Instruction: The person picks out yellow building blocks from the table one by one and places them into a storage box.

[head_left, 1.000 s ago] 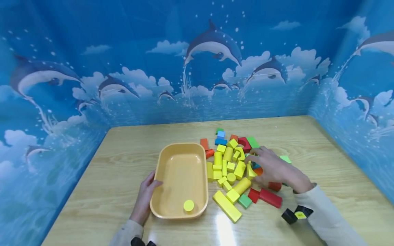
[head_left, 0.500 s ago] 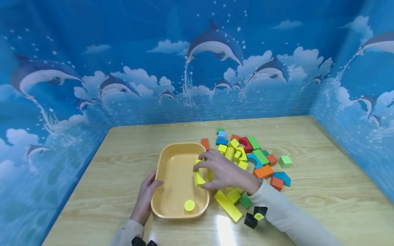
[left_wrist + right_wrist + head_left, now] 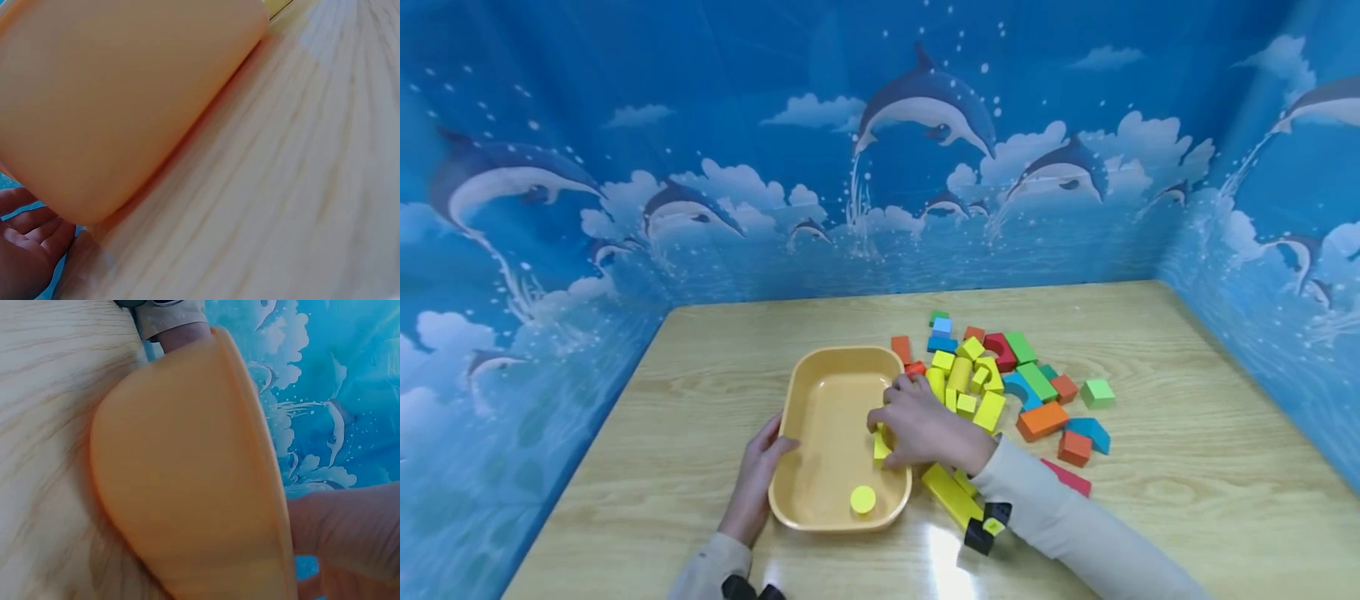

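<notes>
R hand (image 3: 921, 425): I'm holding it over the R rim of the tan tray (image 3: 831, 442), back of hand facing up, wrist outside, fingertips inside. Fingers are bending down, thumb is sitting on the near side, w/ a yellow blk (image 3: 881, 450) showing btwn them, so I'm pinching that. Blk is sitting inside the tray by the R wall; can't tell if it's touching the floor, my hand's covering most of it. R sleeve (image 3: 1060, 525) is running diag from lower R, w/ the black wrist cam (image 3: 979, 537) hanging over the near end of a long yellow blk (image 3: 949, 493). R wrist view is mostly showing outer tray wall, part of my hand at the rim; fingertips hidden there.

L hand (image 3: 754, 479): I'm clamping the tray's L side, thumb lying over the rim & pointing inward, other fingers sitting outside. L sleeve (image 3: 718, 562) is angling up from the bottom edge.

Tray is sitting on the wood table (image 3: 700, 358), L of the blks. Yellow disc (image 3: 862, 500) is lying in it at the near end, apart from the pinched blk. Yellow pile (image 3: 958, 375) is lying just R of the tray, partly behind my R hand; orange blk (image 3: 1042, 422) & blue arch (image 3: 1021, 390) are lying farther R.
</notes>
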